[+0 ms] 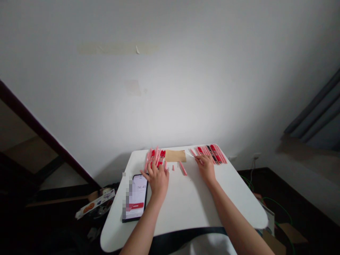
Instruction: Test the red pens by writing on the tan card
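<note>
My left hand [158, 179] lies with its fingers spread at the near end of a loose group of pink and red pens [156, 153]. Whether a fingertip presses on one of them is hard to see. My right hand [206, 168] pinches a thin whitish stick, perhaps a pen refill [190, 155], which points left toward a tan piece of cardboard [175, 156]. Between the hands lie a pink pen barrel [182, 168] and a small pink cone-shaped piece [173, 167]. Beyond my right hand is a row of pink, red and black pens [217, 154].
A phone [136, 196] showing a timer rests on the white table [186, 209] left of my left forearm. The wall [186, 99] stands behind the table. Boxes and clutter [102, 202] are on the floor at left, cables [281, 209] at right.
</note>
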`<state>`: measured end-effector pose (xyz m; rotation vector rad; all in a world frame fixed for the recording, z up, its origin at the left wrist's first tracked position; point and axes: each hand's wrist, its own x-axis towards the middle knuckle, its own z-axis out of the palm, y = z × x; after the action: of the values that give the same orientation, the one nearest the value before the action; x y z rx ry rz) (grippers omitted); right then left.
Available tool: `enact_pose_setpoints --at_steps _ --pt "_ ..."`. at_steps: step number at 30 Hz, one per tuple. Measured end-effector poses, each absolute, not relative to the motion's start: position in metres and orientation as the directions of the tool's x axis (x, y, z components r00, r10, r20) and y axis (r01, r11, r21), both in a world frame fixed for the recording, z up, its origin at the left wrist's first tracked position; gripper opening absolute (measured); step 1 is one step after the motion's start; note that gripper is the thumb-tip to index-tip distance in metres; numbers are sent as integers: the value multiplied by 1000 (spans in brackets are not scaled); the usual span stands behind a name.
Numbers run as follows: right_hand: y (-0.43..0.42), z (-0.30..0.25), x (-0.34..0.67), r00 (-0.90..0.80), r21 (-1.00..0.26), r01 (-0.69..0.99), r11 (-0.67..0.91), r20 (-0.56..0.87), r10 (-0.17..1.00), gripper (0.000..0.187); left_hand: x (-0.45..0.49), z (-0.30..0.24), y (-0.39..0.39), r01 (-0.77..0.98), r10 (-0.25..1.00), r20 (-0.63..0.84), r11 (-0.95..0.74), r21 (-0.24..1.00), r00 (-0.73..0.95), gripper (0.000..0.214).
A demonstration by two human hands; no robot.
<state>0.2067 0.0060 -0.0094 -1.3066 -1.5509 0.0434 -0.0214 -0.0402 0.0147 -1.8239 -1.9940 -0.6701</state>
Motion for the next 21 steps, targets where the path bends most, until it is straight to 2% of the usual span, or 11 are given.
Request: enact_pose_setpoints --at_steps 3,10,15,21 --pt "7 -11 205 90 -560 697 448 688 720 33 -20 16 -39 990 806 584 21 137 -98 28" --pt "4 -12 196 -48 -469 695 544 726 686 21 -11 17 -31 923 797 604 -239 300 10 28" --pt "0 -8 192 -86 -452 704 548 712 697 19 -4 11 -29 876 799 601 -299 378 13 20" --pt "-1 -7 190 -109 -435 710 554 709 697 18 -3 7 -28 866 782 624 -313 390 2 5"
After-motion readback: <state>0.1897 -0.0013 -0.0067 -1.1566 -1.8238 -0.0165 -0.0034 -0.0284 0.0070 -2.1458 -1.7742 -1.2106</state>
